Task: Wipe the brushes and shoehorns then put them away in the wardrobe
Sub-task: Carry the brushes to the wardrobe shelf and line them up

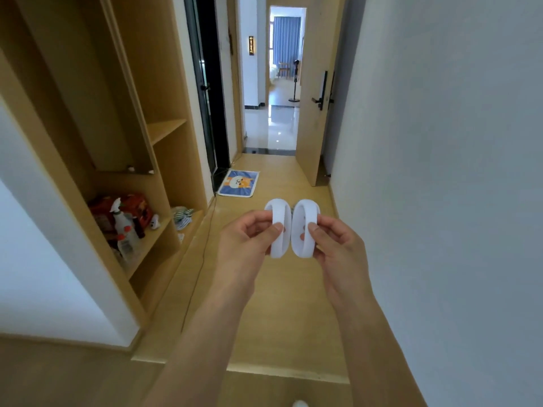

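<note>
You have two white oval brushes, one in each hand. Your left hand [249, 233] pinches the left brush [277, 227] and your right hand [332, 239] pinches the right brush [305, 227]. They almost touch, held up side by side, likely so you can check both. The open wardrobe [164, 133] is off to the left of your hands, with two spray bottles [123, 227] on a low shelf.

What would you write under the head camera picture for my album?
Left hand and right hand each pinch a white ring-shaped object, side by side, beside an open wardrobe.
</note>
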Motion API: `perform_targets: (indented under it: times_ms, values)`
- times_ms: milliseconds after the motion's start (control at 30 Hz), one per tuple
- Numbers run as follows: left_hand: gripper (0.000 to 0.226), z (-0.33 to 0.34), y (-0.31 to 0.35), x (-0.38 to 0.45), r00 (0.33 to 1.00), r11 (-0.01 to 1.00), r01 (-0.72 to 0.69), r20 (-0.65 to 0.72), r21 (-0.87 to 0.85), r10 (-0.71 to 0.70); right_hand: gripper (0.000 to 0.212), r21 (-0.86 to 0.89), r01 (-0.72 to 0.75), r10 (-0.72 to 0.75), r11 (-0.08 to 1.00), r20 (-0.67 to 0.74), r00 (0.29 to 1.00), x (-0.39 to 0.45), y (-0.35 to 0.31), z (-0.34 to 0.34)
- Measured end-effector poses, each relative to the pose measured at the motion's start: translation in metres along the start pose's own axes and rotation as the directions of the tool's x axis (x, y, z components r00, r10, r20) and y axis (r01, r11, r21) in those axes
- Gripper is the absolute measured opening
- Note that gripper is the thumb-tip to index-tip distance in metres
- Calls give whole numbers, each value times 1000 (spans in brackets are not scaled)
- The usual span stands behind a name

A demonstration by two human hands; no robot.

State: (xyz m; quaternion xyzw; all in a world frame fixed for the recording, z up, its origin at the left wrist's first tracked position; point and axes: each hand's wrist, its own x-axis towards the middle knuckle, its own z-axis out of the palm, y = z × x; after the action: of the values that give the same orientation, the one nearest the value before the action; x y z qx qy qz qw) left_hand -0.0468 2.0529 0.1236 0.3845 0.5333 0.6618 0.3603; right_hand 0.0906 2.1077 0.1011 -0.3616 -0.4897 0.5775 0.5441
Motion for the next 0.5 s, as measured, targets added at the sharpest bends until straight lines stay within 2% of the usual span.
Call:
perform_targets:
  times_ms: [300, 500]
  values:
    - [16, 33, -2, 178, 985, 999, -21, -171, 34, 27, 17, 75, -32, 18, 997, 172, 985, 206, 12, 31]
    - [14, 50, -20, 275, 971, 999, -10, -240, 31, 17, 17, 65, -53, 38, 996, 216, 976, 310, 33, 45]
